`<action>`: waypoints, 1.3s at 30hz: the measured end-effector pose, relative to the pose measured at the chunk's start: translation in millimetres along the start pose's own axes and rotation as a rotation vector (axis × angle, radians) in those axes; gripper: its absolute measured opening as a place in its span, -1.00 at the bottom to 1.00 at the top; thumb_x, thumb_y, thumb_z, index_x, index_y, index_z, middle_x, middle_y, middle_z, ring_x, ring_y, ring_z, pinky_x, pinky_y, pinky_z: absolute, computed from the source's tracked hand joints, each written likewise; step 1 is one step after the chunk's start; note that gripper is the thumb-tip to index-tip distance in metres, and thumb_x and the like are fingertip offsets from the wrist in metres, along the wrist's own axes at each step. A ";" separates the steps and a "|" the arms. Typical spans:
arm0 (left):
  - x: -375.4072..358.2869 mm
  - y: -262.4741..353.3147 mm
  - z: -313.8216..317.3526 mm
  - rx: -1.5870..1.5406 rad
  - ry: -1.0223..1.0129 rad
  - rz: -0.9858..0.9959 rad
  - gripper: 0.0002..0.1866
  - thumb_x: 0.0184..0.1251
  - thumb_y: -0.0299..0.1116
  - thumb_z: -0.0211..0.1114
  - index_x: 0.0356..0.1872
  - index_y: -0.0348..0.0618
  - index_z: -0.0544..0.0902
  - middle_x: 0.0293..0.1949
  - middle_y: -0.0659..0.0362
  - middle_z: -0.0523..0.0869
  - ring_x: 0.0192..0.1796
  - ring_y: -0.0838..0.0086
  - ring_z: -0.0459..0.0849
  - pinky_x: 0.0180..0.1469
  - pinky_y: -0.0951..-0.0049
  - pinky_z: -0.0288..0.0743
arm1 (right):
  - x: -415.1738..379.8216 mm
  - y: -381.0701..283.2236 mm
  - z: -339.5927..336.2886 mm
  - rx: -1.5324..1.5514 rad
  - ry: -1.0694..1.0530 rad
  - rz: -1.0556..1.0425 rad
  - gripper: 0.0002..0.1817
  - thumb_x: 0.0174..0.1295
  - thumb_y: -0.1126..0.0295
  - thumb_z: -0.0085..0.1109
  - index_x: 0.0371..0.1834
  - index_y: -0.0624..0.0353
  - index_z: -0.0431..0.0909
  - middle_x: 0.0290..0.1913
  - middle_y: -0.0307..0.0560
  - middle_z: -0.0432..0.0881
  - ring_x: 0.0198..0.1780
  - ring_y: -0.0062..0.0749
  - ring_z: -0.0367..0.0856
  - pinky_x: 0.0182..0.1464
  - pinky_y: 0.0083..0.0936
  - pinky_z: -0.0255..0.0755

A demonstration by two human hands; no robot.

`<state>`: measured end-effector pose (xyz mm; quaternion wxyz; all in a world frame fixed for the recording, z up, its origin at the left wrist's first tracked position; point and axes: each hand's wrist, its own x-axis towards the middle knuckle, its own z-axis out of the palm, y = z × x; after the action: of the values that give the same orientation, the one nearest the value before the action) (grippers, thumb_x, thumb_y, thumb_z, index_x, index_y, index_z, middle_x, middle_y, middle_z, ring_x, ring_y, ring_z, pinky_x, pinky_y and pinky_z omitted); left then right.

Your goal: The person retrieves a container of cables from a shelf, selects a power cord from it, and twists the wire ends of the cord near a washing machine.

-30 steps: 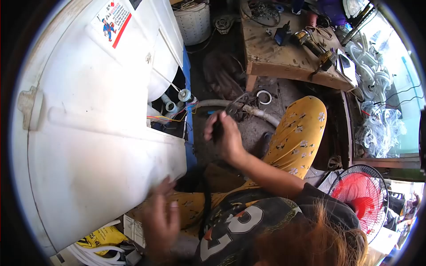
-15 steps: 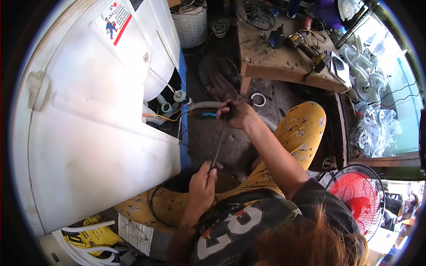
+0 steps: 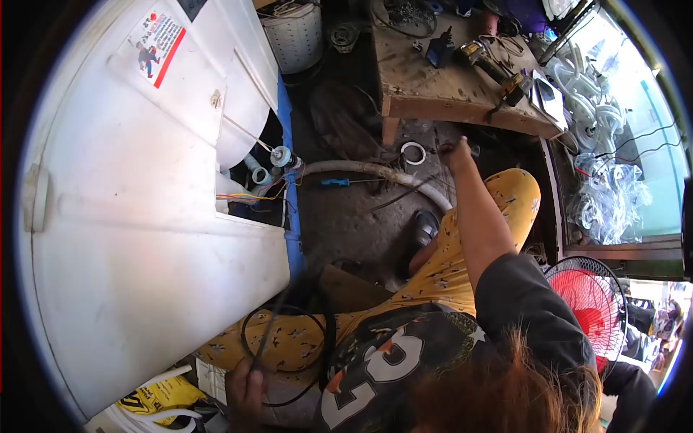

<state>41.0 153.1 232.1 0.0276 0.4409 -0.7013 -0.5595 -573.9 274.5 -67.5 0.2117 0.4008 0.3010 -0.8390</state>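
Note:
My left hand [image 3: 245, 390] is low by my thigh, its fingers closed on a black cable [image 3: 244, 328] that loops over my leg. My right hand [image 3: 456, 153] is stretched out past my knee, near a white ring [image 3: 413, 153] on the floor. Its fingers look curled, but what is in them is too small and dark to make out. A thin dark strand [image 3: 404, 190], blurred by motion, trails below that hand. On the floor lies a blue-handled screwdriver [image 3: 335, 182], beside a grey corrugated hose [image 3: 361, 167].
A white appliance body [image 3: 159, 252] with a blue base stands at left, its opening showing coloured wires [image 3: 245, 196] and pipe fittings. A wooden table [image 3: 433, 90] holds a drill [image 3: 487, 63]. A red fan [image 3: 581, 303] stands at right.
My hands have moved apart: the left down and back toward my thigh with the cable, the right forward and to the right. The view has shifted slightly, and the screwdriver now shows fully.

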 end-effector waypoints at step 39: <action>181.3 -11.0 112.1 0.845 0.095 0.563 -0.90 0.21 -0.39 0.16 -0.27 -0.10 0.55 -0.48 -0.05 0.62 -0.39 0.03 0.61 -0.39 0.09 0.44 | -134.3 -0.8 51.7 -1.441 -0.734 -1.057 -0.71 0.20 0.31 0.18 -0.07 0.21 0.53 -0.28 -0.06 0.61 -0.30 -0.29 0.57 -0.20 -0.46 0.43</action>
<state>-122.7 120.8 98.9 0.0284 0.2325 -0.9559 -0.1771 -523.5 255.5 66.0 0.0828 -0.2995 0.8002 -0.5130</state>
